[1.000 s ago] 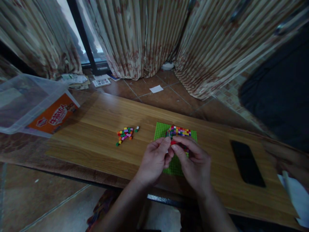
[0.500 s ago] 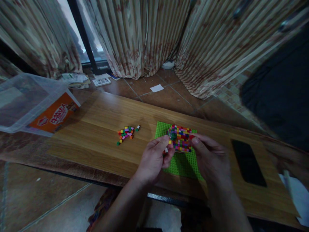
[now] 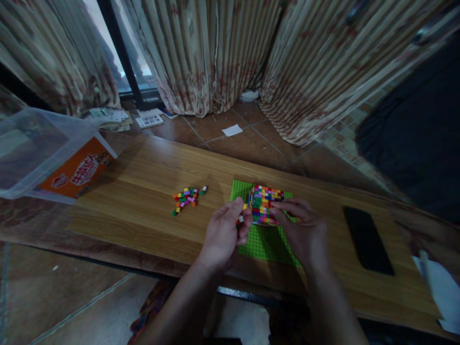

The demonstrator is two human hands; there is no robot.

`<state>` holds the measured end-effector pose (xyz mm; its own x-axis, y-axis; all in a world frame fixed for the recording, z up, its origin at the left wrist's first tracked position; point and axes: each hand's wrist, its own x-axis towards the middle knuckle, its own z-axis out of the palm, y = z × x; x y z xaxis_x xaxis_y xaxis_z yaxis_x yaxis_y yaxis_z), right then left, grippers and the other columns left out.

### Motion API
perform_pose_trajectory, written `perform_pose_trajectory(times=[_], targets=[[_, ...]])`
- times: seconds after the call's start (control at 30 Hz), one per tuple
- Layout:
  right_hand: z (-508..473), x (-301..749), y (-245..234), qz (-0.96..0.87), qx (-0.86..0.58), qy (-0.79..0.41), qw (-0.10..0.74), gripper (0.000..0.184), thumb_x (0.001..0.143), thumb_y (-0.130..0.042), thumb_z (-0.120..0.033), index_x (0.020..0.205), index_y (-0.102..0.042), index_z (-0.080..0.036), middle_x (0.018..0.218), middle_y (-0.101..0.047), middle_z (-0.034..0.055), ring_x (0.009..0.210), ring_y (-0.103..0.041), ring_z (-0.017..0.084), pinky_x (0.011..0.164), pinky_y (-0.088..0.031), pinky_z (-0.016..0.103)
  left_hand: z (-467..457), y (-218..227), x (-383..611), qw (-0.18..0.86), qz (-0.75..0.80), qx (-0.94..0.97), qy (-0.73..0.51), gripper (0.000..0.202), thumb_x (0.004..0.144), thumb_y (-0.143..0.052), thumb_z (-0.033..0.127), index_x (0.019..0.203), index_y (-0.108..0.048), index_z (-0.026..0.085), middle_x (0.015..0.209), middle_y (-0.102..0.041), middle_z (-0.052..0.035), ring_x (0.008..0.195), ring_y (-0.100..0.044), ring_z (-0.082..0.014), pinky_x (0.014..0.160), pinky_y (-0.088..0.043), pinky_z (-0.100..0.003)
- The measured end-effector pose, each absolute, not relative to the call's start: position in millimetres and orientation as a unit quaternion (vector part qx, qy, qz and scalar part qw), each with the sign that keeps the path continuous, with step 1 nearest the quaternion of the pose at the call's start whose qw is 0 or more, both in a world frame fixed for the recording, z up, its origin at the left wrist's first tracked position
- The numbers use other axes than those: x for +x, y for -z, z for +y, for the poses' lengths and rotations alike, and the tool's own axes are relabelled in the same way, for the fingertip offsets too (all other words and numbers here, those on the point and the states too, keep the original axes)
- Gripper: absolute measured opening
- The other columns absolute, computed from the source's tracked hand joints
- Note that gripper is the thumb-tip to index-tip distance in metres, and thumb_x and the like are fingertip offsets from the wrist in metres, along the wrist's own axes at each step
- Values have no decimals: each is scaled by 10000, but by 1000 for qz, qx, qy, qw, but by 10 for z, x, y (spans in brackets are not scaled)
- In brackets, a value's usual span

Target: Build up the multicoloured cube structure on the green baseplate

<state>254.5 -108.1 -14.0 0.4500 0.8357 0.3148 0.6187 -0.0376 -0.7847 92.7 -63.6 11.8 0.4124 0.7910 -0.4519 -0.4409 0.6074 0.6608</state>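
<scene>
A green studded baseplate (image 3: pixel 266 244) lies on the wooden board (image 3: pixel 143 191). On its far part stands a block of many small coloured bricks (image 3: pixel 265 203). My right hand (image 3: pixel 305 232) has its fingers curled against the near right side of that block. My left hand (image 3: pixel 224 235) is closed in a pinch just left of the block, with a few tiny bricks (image 3: pixel 240 220) between its fingers. A loose heap of small coloured bricks (image 3: pixel 185 199) sits on the board to the left.
A clear plastic tub with an orange label (image 3: pixel 46 153) lies tipped at the left end. A black phone (image 3: pixel 366 239) rests on the board to the right. White paper (image 3: pixel 436 292) is at the far right edge. Curtains hang behind, over a tiled floor.
My hands parted from a shared pinch on a red brick. The right hand swung out to the block's right side, then closed in on it. The left hand stayed pinched beside the block.
</scene>
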Motion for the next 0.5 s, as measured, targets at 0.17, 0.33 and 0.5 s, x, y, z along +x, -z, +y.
perform_pose_trajectory(times=[0.17, 0.33, 0.5], targets=[[-1045, 2539, 155, -507, -710, -109, 476, 126, 779, -741, -378, 806, -777, -261, 881, -681, 28, 835, -638, 189, 757, -514, 349, -636, -116, 920, 809, 384, 231, -380, 317, 755, -687, 440, 714, -555, 155, 565, -501, 45, 406, -328, -25, 375, -186, -155], [-1028, 2563, 188, -517, -716, -77, 463, 153, 768, -745, -389, 746, -742, -238, 820, -676, 22, 799, -623, 195, 750, -493, 356, -638, -116, 921, 809, 387, 231, -378, 320, 760, -683, 444, 718, -555, 154, 573, -503, 44, 409, -335, -25, 377, -186, -154], [-1053, 2552, 189, -546, -715, -32, 435, 144, 816, -695, -371, 780, -751, -243, 836, -665, 28, 813, -632, 201, 749, -494, 358, -636, -124, 923, 808, 390, 226, -380, 334, 747, -701, 456, 722, -556, 155, 569, -501, 45, 410, -333, -26, 381, -181, -157]])
